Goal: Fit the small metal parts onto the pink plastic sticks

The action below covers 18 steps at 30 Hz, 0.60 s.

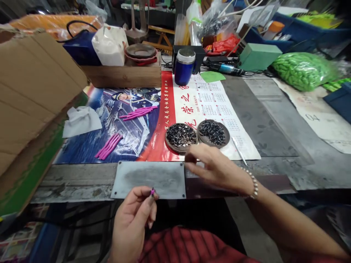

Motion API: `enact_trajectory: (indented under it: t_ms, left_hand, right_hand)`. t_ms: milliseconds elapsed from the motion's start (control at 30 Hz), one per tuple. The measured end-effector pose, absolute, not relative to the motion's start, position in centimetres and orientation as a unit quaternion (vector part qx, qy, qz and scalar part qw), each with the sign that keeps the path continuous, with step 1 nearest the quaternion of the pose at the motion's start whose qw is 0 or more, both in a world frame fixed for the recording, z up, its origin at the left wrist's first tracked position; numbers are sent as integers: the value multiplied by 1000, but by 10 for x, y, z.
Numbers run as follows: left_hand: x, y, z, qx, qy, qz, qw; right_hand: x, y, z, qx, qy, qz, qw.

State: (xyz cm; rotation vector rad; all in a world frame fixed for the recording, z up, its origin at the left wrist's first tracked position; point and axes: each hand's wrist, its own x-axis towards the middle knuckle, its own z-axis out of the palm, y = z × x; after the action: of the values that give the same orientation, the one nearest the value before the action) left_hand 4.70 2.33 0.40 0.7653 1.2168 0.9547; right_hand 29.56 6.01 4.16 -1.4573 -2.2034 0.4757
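My left hand point(137, 215) pinches a small pink piece point(153, 192) with a dark tip sticking up, held just in front of the grey metal plate point(148, 179) at the table's edge. My right hand point(211, 166) hovers to the right of that plate, its thumb and forefinger curled towards each other; whatever is between them cannot be made out. Just beyond it sit two round dishes: one dish point(168, 146) with dark pins and small shiny rings, another dish point(227, 140) with dark pins. Two bunches of pink strips point(109, 145) lie on the calendar poster point(131, 140).
A white pen-like tool point(239, 150) lies right of the dishes. Behind them stands a blue mug point(183, 69). A cardboard box point(35, 91) fills the left side, beside a crumpled white cloth point(82, 122). A bag of green pieces point(304, 69) rests at the back right.
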Motion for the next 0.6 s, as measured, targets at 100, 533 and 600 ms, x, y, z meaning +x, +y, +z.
enact_trajectory:
  t_ms: [100, 533, 600]
  left_hand:
    - [53, 18, 5, 329, 541, 427, 646]
    - [69, 6, 6, 305, 552, 458, 627]
    - [71, 6, 7, 299, 558, 464, 620]
  right_hand:
    - [265, 22, 35, -490, -754, 249, 360]
    - [213, -5, -6, -485, -683, 141, 528]
    - [212, -5, -6, -478, -690, 110, 533]
